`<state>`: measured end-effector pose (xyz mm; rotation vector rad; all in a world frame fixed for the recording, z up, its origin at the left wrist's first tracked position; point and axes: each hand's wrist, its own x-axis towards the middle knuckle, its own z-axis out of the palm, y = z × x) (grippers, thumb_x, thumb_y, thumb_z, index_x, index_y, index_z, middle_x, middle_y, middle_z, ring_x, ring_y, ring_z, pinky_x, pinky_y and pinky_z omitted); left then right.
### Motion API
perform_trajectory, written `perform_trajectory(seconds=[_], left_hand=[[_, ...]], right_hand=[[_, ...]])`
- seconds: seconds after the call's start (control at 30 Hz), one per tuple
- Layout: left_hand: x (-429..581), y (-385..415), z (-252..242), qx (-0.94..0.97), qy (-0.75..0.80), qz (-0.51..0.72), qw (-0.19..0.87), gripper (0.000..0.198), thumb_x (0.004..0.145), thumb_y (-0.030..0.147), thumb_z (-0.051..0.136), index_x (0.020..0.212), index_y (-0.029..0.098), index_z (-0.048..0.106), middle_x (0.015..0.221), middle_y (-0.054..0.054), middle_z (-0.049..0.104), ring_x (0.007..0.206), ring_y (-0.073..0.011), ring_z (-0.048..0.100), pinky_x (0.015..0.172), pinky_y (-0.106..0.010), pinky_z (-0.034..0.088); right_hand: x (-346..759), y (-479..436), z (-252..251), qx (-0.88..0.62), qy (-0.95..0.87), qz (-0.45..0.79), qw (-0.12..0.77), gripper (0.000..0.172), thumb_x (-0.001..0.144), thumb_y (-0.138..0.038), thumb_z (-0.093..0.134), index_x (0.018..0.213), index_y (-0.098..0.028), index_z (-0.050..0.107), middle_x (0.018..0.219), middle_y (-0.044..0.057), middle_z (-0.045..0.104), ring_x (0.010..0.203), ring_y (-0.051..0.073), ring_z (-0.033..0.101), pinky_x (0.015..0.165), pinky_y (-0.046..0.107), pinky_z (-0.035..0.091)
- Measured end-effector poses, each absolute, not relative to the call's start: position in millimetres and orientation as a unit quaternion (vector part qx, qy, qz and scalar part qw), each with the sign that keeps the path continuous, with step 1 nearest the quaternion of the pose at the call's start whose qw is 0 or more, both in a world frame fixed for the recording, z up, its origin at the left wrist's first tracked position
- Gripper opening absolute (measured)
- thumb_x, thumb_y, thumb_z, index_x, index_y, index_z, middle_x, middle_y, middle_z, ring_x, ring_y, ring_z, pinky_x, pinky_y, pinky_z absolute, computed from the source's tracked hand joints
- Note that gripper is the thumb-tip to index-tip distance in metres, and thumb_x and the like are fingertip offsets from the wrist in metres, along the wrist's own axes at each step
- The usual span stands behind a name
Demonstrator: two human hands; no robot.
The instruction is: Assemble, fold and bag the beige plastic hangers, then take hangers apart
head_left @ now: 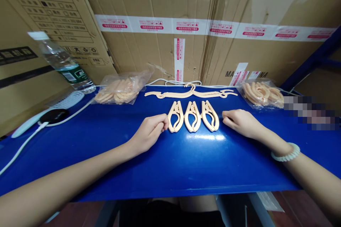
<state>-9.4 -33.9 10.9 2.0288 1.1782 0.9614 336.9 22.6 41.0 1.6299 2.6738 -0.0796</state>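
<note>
Three cream folding hangers lie folded side by side on the blue table: a left one (181,117), a middle one (198,117) and a right one (216,118). Behind them an unfolded hanger (177,95) is spread wide, its hook toward the boxes. My left hand (150,131) rests as a fist on the table, its knuckles close against the left folded hanger. On the other side my right hand (243,123), also curled into a fist, sits just right of the right folded hanger. No object shows in either fist.
Clear bags of folded hangers lie at the back left (121,88) and back right (262,93). A water bottle (64,63), a pale hairbrush (66,101) and a black round device (54,115) with white cable are at left. Cardboard boxes (149,54) wall the back.
</note>
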Motion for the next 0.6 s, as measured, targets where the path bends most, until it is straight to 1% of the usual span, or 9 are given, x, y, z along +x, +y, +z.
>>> perform_trajectory(seconds=[0.2,0.4,0.6], left_hand=[[-10.1,-31.2,8.1,0.752,0.448,0.381,0.299,0.02,0.085,0.015,0.034,0.071,0.02,0.046,0.06,0.005,0.041,0.054,-0.0111,0.037,0.053,-0.025,0.029],[-11.4,-32.1,7.8,0.714,0.471,0.407,0.319,0.017,0.082,0.014,0.035,0.069,0.021,0.041,0.057,0.006,0.035,0.052,-0.0111,0.032,0.051,-0.025,0.025],[-11.0,-32.3,9.0,0.718,0.471,0.406,0.312,0.017,0.083,0.016,0.035,0.068,0.021,0.042,0.059,0.005,0.038,0.054,-0.0118,0.034,0.052,-0.026,0.026]], right_hand=[[335.1,22.6,42.0,0.525,0.851,-0.024,0.007,0.027,0.093,-0.033,0.036,0.068,-0.022,0.039,0.067,0.003,0.057,0.061,0.016,0.046,0.058,0.03,0.023],[335.2,22.7,42.9,0.527,0.849,-0.033,0.008,0.027,0.092,-0.035,0.035,0.069,-0.022,0.039,0.067,0.003,0.055,0.061,0.017,0.045,0.059,0.03,0.023],[335.8,23.3,42.6,0.527,0.849,-0.035,0.001,0.028,0.093,-0.037,0.035,0.069,-0.023,0.039,0.067,0.003,0.056,0.061,0.017,0.047,0.059,0.03,0.024]])
